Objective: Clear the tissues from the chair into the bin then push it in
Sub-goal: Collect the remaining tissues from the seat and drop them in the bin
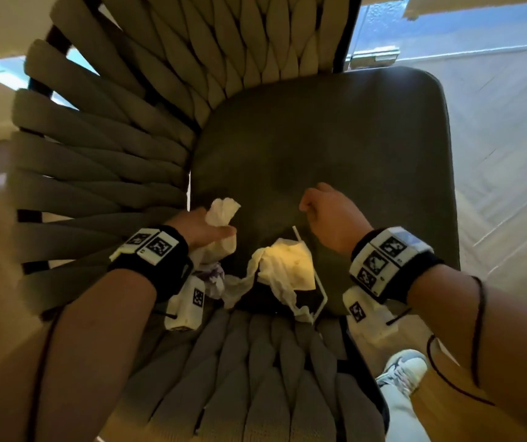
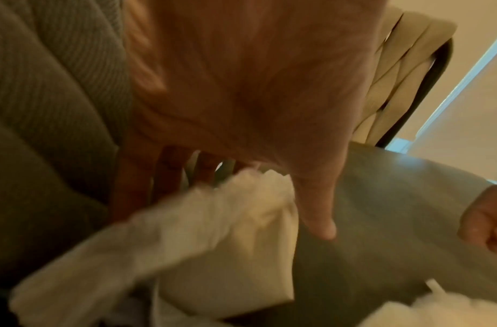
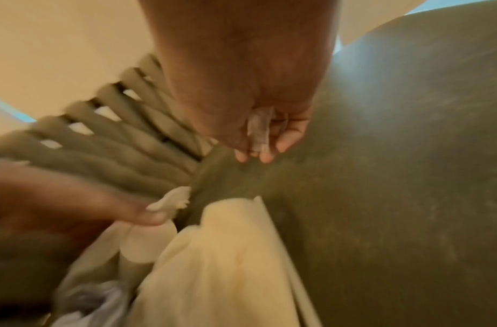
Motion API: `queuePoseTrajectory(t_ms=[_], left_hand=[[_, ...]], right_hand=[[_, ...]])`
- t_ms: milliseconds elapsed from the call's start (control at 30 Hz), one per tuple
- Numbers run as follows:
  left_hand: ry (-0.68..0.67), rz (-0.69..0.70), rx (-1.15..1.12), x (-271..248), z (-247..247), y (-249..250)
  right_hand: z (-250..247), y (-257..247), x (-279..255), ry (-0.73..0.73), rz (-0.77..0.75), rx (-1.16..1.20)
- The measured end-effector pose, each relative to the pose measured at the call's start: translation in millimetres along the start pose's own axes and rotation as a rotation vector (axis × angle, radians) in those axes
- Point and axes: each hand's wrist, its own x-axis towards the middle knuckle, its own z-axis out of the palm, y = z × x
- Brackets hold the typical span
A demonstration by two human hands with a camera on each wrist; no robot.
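Tissues: one wad (image 1: 222, 212) held in left hand (image 1: 203, 229) grip; loose tissue (image 1: 287, 266) on chair seat (image 1: 351, 148) btwn hands, just below right hand (image 1: 332, 215), which pinches clear scrap (image 3: 258, 130). Right's nearer.

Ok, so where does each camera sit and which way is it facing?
Head: above, looking down on the grey-green cushioned chair seat; both forearms, left hand, right hand and a shoe show.
Left wrist: looks along the left hand at the crumpled white tissue it grips.
Right wrist: looks along the right hand towards the seat.
All share the seat and tissues.
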Motion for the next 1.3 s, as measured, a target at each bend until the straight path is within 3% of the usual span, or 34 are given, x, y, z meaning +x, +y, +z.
queuePoseTrajectory(t_ms=[133,267,367,500,633,800,933,1300], left_hand=[[0.014,-0.043,-0.009,3.5,22.8,-2.3],[0.107,-0.048,-0.019,-4.3,33.4,4.2],[0.112,-0.057,-0.033,-7.4,32.3,5.2],[0.142,-0.043,-0.04,-8.1,26.1,-8.1],[0.153,0.082,-0.041,-21.2,9.0,-18.9],[-0.02,0.273,-0.082,-48.0,-8.3,-16.1],[-0.09,0.334,-0.057,-53.5,-8.3,2.9],[-0.278,0.356,-0.063,-42.1,5.6,25.0]], right_hand=[[31.0,-22.1,-28.5,-0.108,-0.158,-0.12],[56.8,-21.1,-33.8,-0.245,-0.173,-0.297],[68.4,-23.1,-28.3,-0.213,-0.177,-0.362],[70.5,-24.6,-19.9,-0.185,-0.143,-0.281],[70.4,-22.6,-19.8,-0.169,-0.099,-0.169],[73.7,-25.1,-24.5,-0.079,-0.021,-0.097],[69.9,-26.7,-28.0,-0.033,0.082,-0.097],[45.5,-36.9,-5.1,-0.226,0.234,-0.064]])
